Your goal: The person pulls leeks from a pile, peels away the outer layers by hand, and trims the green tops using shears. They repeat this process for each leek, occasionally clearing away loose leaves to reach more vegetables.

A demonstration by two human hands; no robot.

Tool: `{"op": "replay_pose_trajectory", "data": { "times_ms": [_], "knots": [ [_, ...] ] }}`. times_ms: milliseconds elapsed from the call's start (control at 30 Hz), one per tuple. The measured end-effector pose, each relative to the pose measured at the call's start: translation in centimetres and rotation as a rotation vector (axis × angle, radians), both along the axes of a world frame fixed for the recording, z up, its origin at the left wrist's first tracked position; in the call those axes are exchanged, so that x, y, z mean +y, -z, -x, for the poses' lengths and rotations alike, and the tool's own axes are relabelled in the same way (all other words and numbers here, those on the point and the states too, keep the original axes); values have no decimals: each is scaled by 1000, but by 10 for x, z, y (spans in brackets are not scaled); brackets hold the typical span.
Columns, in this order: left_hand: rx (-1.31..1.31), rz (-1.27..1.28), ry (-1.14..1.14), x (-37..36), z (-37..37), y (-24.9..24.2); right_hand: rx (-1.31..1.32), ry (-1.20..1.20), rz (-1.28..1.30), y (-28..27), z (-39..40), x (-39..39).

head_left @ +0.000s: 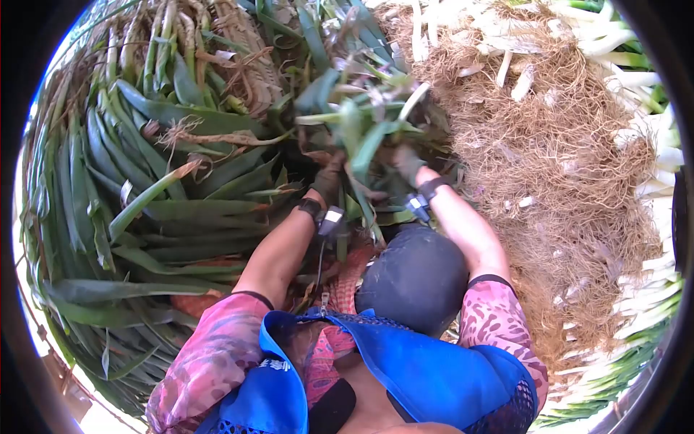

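Observation:
My left hand [327, 177], in a dark glove, is at the lower left of a loose heap of green leaves and peelings [358, 119]. On the heap's right side is my right hand [409, 163], also gloved and blurred by motion. Both hands' fingers are mostly hidden by the leaves, so their grip cannot be made out. A strap with a small device sits on each wrist. Long green onions [173, 210] lie piled close to my left hand. A root-ended stalk [224, 137] rests across that pile.
On the right spreads a thick mat of brown roots [535, 159], edged by white onion stalks [650, 173]. My dark-covered knee [416, 278] is just below my right wrist. More onions with roots [166, 43] stand at the upper left.

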State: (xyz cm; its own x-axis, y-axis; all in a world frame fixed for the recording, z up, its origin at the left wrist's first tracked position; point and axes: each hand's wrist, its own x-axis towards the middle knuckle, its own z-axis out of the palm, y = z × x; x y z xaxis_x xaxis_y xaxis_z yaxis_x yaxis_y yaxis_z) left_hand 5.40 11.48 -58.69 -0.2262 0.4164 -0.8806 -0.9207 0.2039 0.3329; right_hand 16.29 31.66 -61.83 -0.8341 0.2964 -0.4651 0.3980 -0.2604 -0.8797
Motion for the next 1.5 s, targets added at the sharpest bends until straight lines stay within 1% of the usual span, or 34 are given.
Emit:
{"op": "replay_pose_trajectory", "data": {
  "times_ms": [33,67,100,133,200,233,300,333,367,400,433,500,567,633,700,733,767,800,833,900,933,967,1000,1100,1133,1167,1200,1233,1267,1300,1400,1433,1467,1500],
  "knots": [
    [-145,-261,-67,-17,17,21,38,9,52,-23,26,-15],
    [-132,-299,-96,-28,28,19,45,-40,30,-53,50,-27],
    [-56,-261,-96,-35,39,12,9,-184,-167,-99,74,-27],
    [24,-221,-82,-42,51,6,-69,-272,-119,-112,99,-32],
    [162,-113,-32,-54,65,6,-145,-426,-333,-76,137,-46],
    [218,-62,3,-58,65,9,-165,-485,-440,-76,145,-46],
    [297,25,58,-68,66,16,-281,-542,-530,-87,138,-17],
    [318,53,77,-74,65,17,-246,-522,-548,-57,133,-2],
    [344,84,97,-80,64,19,-284,-428,-529,-109,122,23],
    [362,101,110,-83,63,21,-320,-347,-655,-72,115,43],
    [377,117,118,-81,62,24,-379,-267,-720,-50,107,68],
    [412,140,143,-80,62,30,-532,-118,-818,-21,90,122],
    [441,148,161,-72,61,35,-672,-21,-870,10,83,161],
    [460,157,174,-67,59,38,-746,2,-873,32,91,170],
    [481,164,180,-66,57,35,-693,-129,-891,56,109,151],
    [488,165,184,-66,54,33,-544,-318,-992,70,118,132],
    [506,160,184,-66,51,34,-313,-529,-1148,84,125,108],
    [525,155,183,-63,48,35,-65,-665,-1275,93,132,80],
    [551,149,188,-59,43,38,100,-598,-1167,98,136,45],
    [643,144,196,-46,30,53,248,7,-296,77,135,-4],
    [692,145,193,-39,26,63,100,-32,220,52,128,-10],
    [736,151,188,-34,22,69,125,-96,624,34,121,-12],
    [781,155,184,-32,21,74,66,-158,1001,15,115,-13],
    [848,174,191,-37,18,86,237,-168,966,-41,103,-20],
    [845,173,194,-37,17,92,274,-163,664,-50,96,-20],
    [778,146,196,-40,20,96,310,-157,361,-59,92,-18],
    [712,122,198,-43,23,101,276,-131,286,-58,89,-18],
    [646,101,200,-42,28,91,239,-106,213,-49,84,-17],
    [648,98,317,-43,32,80,130,-63,361,-35,78,-18],
    [651,92,432,-36,39,53,21,-21,504,-14,69,-15],
    [282,97,141,13,34,-7,-240,-99,301,-6,37,5],
    [234,99,129,29,31,-55,-292,-145,214,-11,28,13],
    [272,28,53,33,19,-30,-346,-191,125,-20,22,22],
    [321,-53,-26,46,20,-22,-377,-235,35,-33,21,34]
  ]
}}
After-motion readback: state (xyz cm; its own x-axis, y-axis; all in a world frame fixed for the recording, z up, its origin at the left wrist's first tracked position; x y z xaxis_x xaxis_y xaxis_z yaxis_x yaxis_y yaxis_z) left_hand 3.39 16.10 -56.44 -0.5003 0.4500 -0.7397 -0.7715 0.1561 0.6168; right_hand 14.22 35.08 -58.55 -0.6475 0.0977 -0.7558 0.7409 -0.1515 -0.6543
